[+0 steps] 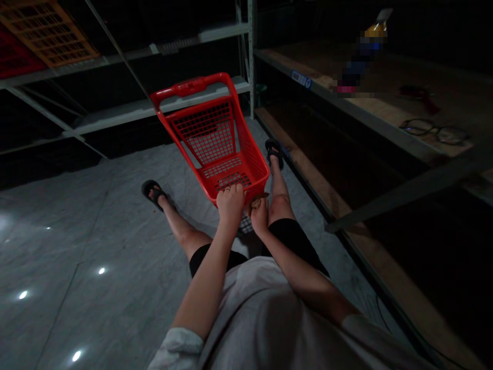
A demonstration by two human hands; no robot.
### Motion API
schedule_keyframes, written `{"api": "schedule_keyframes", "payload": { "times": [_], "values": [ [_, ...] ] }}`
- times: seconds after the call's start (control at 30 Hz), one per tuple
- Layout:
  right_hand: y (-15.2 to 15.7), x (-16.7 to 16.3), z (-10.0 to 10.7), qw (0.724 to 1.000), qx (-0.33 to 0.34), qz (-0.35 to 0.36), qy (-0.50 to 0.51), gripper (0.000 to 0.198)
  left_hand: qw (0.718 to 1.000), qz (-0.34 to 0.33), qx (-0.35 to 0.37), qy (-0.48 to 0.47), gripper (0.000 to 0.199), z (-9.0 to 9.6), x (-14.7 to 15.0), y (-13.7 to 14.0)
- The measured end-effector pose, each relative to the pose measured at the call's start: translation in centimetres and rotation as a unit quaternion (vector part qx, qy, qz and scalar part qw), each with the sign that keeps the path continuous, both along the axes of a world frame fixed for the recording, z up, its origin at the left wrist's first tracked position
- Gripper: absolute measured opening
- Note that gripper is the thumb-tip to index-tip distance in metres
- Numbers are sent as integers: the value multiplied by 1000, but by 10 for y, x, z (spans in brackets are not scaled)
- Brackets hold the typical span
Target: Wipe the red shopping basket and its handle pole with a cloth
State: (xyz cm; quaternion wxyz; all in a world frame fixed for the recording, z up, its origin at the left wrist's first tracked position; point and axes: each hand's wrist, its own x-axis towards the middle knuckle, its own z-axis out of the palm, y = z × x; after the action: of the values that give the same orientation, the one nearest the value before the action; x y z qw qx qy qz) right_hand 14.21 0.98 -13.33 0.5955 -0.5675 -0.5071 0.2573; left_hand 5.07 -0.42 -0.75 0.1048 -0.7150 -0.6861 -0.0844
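A red plastic shopping cart (208,139) stands on the floor between my outstretched legs, its handle at the far end. The near rim of its basket is gripped by my left hand (231,201), fingers curled over the edge. Just to the right and lower, my right hand (259,213) is closed against the outside of the basket's near wall. A small brownish thing (256,202) shows at its fingers; its kind is too dark to make out. Inside the basket I see only the grid walls and bottom.
Dark shelving with a wooden board (316,61) runs along the right, carrying eyeglasses (435,131), a dark red object (423,97) and a partly blurred-out item. A metal rack (111,121) spans the back, with orange (54,31) and red crates at upper left. Grey floor (96,226) lies left.
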Motion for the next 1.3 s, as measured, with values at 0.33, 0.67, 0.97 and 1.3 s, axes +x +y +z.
{"api": "schedule_keyframes", "payload": {
  "times": [0.33,0.67,0.97,1.3],
  "values": [
    [3,-2,44,997,73,17,-27,22,991,-125,32,44,25,17,-56,-17],
    [0,-21,72,989,139,37,-17,31,996,-43,59,46,26,-3,-51,-20],
    [-4,-27,5,994,-66,90,-13,44,996,12,89,15,29,-14,-27,-11],
    [19,-15,95,990,137,32,22,20,999,2,38,-24,29,-4,-19,-14]
  ]
}}
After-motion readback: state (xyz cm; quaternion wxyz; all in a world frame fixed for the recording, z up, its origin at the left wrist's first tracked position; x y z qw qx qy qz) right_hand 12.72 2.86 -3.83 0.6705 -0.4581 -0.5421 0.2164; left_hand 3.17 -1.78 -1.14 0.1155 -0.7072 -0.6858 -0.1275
